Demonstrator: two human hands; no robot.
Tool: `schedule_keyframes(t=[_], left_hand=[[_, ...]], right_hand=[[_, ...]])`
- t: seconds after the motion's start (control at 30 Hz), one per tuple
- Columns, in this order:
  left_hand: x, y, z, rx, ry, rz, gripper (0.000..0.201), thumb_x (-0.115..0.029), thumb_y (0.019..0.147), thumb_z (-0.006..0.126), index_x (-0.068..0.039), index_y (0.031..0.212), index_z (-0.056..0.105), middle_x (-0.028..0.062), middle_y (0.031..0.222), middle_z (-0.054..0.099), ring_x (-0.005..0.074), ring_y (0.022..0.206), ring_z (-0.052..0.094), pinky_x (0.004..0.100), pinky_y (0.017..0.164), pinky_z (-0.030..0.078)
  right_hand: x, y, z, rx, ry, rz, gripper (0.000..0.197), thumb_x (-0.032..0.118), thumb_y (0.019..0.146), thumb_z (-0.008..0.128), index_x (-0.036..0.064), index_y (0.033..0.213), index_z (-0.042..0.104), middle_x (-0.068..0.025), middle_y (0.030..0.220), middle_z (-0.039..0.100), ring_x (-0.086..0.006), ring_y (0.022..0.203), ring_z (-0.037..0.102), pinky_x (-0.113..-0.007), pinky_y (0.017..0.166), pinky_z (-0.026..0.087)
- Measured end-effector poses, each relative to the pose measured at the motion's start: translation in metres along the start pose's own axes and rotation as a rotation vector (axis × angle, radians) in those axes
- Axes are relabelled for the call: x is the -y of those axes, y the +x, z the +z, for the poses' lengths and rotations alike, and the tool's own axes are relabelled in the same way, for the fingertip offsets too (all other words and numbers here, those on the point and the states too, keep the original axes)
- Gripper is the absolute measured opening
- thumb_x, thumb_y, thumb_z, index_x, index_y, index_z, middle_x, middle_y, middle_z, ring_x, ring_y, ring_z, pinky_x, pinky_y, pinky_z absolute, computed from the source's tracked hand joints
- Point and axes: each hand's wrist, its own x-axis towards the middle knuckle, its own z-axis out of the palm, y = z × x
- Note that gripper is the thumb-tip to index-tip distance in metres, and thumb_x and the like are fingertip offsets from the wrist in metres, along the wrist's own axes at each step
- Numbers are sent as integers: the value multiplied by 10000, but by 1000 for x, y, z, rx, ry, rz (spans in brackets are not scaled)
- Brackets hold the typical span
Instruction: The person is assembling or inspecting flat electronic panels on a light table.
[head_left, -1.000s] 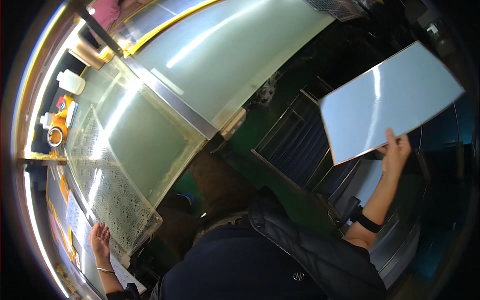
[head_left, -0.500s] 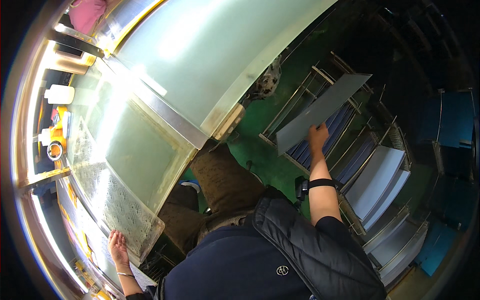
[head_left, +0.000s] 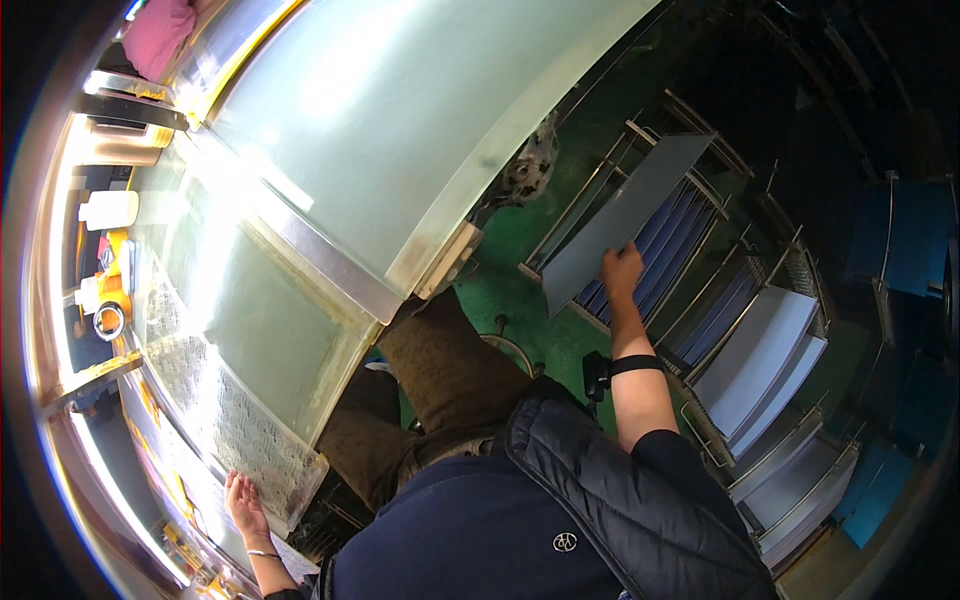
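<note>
My right hand [head_left: 622, 272] reaches out to the right, closed on the near edge of a long thin grey panel [head_left: 632, 212]. The panel slants over a wire rack [head_left: 712, 192] in which several bluish panels [head_left: 655, 250] stand in a row. My left hand [head_left: 246, 505] lies palm up, fingers loosely extended with nothing in them. It is at the near end of the lit worktable, beside a clear textured sheet [head_left: 235, 405].
A glass-like worktop [head_left: 400, 140] spans the upper left, with a white bottle [head_left: 108, 210] and a tape roll [head_left: 108, 320] along its far side. More racks with pale panels [head_left: 755, 350] stand at right on the green floor [head_left: 560, 340]. A pink-clad person [head_left: 158, 38] shows at top left.
My right hand and the grey panel have shifted slightly left, and the panel has turned to lie more in line with the rack. The left hand stays about where it was.
</note>
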Motion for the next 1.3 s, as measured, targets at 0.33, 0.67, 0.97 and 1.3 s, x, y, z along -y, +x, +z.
schedule_keyframes(t=[0.33, 0.67, 0.97, 1.3], left_hand=[[12, 7, -20, -48, 22, 34, 327, -133, 829, 530, -56, 1143, 480, -11, 876, 546, 89, 763, 530, 197, 690, 444], [-6, -33, 25, 89, 258, 101, 276, -126, 875, 450, 10, 1114, 473, 131, 1108, 514, 209, 1025, 484, 308, 901, 395], [-4, -29, 19, 76, 267, 104, 261, -103, 859, 480, 3, 1098, 480, 124, 1091, 516, 203, 998, 500, 309, 866, 427], [-12, -30, 27, -30, 285, 8, 318, -115, 832, 514, 13, 1120, 466, 130, 1068, 521, 234, 996, 488, 347, 894, 400]], right_hand=[[-6, 33, 25, 44, 75, -64, 283, 62, 713, 493, -61, 957, 566, -217, 723, 612, -301, 639, 632, -375, 550, 510], [-3, 66, 23, 245, 102, 210, 326, 7, 635, 518, -56, 950, 577, -232, 796, 619, -344, 745, 622, -399, 599, 517], [-42, 81, 65, 368, 94, 303, 482, 109, 718, 583, -46, 1158, 460, -272, 932, 584, -394, 775, 608, -406, 691, 521], [3, 97, 38, 437, -184, 253, 444, 272, 775, 586, -32, 1094, 537, -240, 916, 604, -326, 932, 580, -382, 795, 451]])
